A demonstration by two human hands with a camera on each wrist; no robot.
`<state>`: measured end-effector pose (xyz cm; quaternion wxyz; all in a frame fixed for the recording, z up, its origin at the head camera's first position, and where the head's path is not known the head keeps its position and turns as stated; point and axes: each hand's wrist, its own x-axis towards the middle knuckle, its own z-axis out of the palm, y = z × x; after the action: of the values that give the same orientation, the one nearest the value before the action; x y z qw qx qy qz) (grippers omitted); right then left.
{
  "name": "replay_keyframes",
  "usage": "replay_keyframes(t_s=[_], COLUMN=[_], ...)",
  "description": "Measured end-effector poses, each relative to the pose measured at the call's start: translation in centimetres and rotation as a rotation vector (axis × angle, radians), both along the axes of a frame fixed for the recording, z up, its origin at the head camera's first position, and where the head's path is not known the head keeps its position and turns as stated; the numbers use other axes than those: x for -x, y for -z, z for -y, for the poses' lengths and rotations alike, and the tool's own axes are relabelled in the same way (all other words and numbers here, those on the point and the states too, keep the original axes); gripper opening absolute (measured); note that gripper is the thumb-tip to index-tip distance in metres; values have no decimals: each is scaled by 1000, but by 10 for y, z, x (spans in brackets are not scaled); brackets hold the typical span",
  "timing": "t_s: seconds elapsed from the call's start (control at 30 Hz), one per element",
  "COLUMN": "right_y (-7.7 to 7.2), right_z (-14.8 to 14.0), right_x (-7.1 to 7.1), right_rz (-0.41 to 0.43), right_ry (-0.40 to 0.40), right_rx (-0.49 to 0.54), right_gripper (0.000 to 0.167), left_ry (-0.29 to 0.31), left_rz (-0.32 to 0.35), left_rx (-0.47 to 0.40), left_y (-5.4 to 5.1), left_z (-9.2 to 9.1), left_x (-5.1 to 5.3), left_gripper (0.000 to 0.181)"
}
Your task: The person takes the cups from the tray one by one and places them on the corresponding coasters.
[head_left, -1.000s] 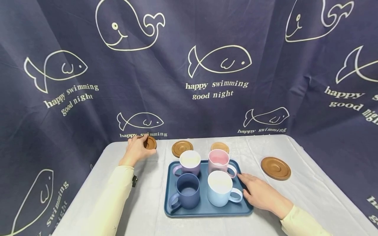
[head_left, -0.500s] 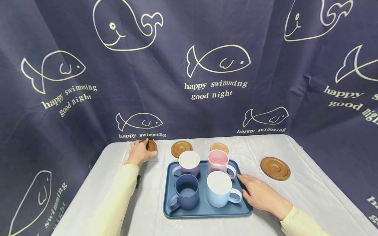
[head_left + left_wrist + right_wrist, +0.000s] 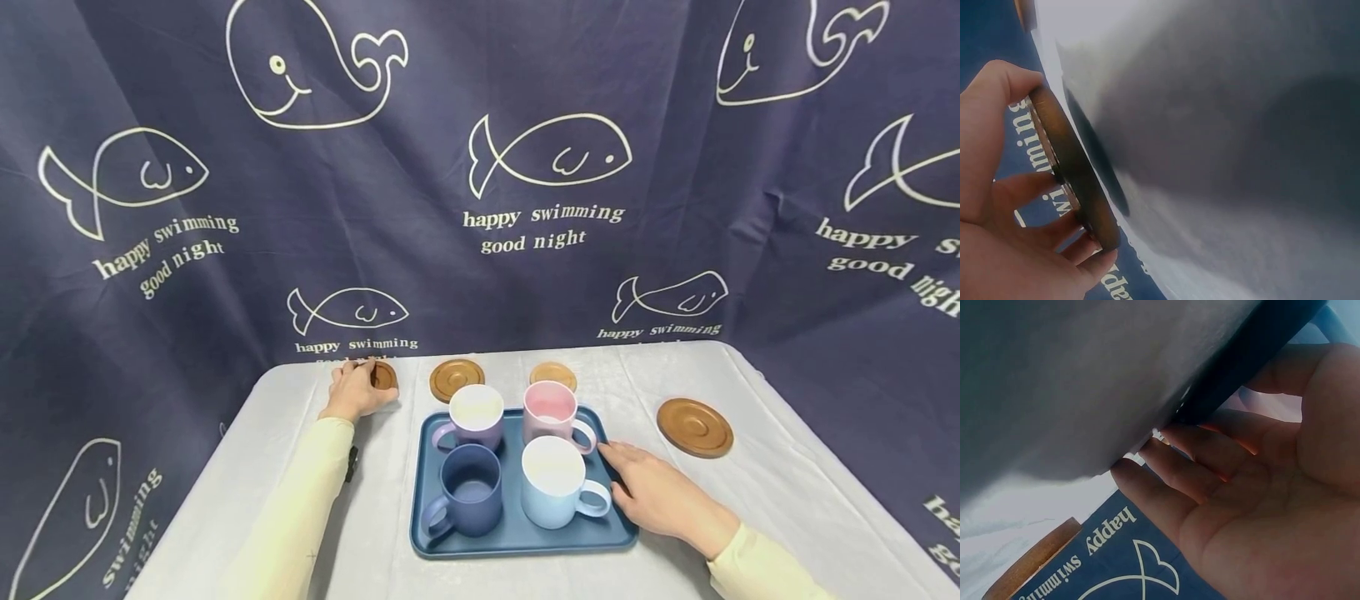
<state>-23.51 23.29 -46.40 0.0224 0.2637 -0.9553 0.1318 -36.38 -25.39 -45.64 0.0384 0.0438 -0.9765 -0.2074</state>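
Observation:
My left hand [image 3: 354,392] grips a round wooden coaster [image 3: 385,376] at the table's far left. In the left wrist view, thumb and fingers pinch that coaster [image 3: 1075,169] by its rim, with a dark shadow on the cloth beside it. My right hand [image 3: 660,490] rests against the right edge of a blue tray [image 3: 525,547], its fingers extended. On the tray stand a purple mug [image 3: 477,417], a pink mug [image 3: 550,412], a navy mug [image 3: 471,490] and a light blue mug [image 3: 553,483]. The right wrist view shows the fingertips at the tray's edge [image 3: 1229,369].
Two more wooden coasters, a brown one [image 3: 457,380] and a paler one [image 3: 553,377], lie behind the tray. A larger coaster [image 3: 695,427] lies to the right. A white cloth covers the table [image 3: 375,517]; a dark blue printed curtain [image 3: 450,292] hangs behind it.
My left hand has come slightly nearer with the coaster in its grip. The right hand stays at the tray's edge. The head view has shifted a little.

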Motion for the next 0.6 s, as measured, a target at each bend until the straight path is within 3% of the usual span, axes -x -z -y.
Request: replay_keyframes(t_s=[0.17, 0.4, 0.6], right_y=[-1, 0, 0], right_z=[0, 1, 0], right_x=[0, -1, 0], right_rz=[5, 4, -4], right_ry=[2, 4, 5], right_rx=[-2, 5, 4], right_gripper=[52, 52, 53], left_ry=[2, -6, -8], left_rz=[11, 91, 90], left_rx=[1, 10, -2], left_y=[1, 7, 5], left_z=[0, 2, 1], left_x=[3, 3, 4], left_gripper=[94, 99, 98])
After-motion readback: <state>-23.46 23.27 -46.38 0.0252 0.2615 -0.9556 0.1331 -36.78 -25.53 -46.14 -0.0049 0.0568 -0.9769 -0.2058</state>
